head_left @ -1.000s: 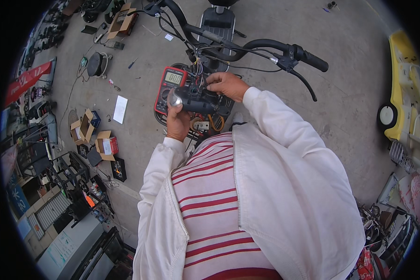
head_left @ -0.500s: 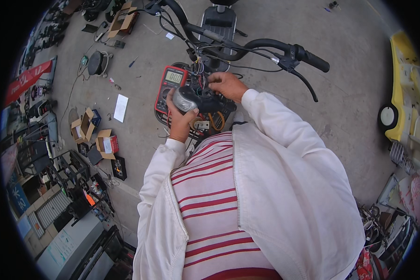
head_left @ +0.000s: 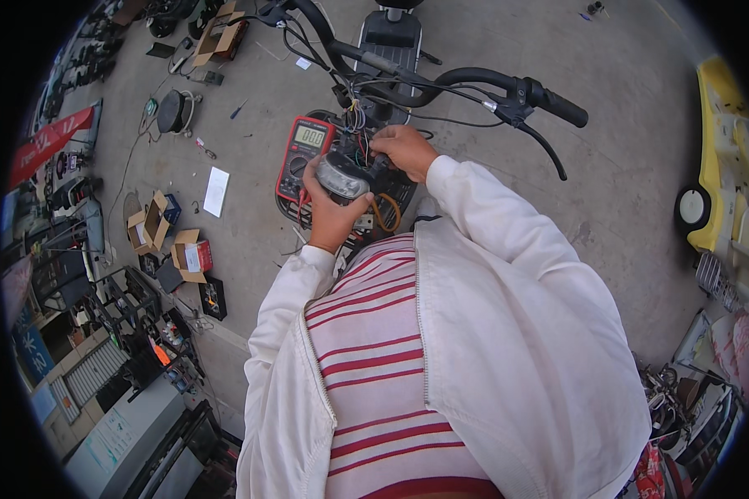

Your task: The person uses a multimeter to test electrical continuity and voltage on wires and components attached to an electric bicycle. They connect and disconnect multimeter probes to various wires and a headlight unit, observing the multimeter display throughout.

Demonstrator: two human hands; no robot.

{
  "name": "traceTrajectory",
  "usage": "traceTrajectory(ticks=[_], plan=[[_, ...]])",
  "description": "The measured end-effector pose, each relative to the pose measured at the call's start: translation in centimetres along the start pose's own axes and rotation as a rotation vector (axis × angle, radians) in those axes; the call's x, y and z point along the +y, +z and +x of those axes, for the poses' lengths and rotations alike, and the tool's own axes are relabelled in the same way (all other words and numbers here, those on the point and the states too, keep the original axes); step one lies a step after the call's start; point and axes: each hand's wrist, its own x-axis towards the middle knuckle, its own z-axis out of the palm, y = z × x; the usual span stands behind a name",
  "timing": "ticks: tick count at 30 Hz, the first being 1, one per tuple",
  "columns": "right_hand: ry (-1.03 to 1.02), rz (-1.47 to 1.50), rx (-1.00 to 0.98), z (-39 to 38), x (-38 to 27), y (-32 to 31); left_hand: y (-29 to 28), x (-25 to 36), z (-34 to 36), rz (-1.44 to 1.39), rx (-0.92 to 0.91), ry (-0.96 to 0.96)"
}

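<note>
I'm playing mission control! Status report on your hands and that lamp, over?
Left hand gripping lamp. Right hand up by wires. Red meter crowding lamp's left side.

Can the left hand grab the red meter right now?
Probably not while it's full: the left hand is holding the clear-fronted lamp, though the red meter is right beside it.

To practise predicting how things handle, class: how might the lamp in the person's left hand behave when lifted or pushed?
The lamp is probably stiff, showing no sag in the left hand. Its glossy clear front may be slippery and could scratch. That front's rounded shape suggests it might rock if laid face down.
</note>
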Motion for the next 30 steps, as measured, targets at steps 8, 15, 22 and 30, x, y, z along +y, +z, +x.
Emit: traceTrajectory(ticks=[8, 15, 22, 30], plan=[[0.131, 0.125, -0.019, 1.5, 1.4, -0.7, 0.1, 0.4, -0.1, 0.012, 0.017, 0.027], [0.134, 0.168, 0.036, 0.5, 0.7, -0.6, -0.5, -1.1, 0.0, -0.044, 0.012, 0.020], [0.202, 0.193, 0.021, 0.1, 0.2, -0.8, -0.6, -0.8, -0.1, -0.057, 0.001, 0.001], [0.259, 0.184, 0.015, 0.3, -0.1, -0.7, -1.0, -1.1, 0.1, 0.018, -0.014, 0.024]])
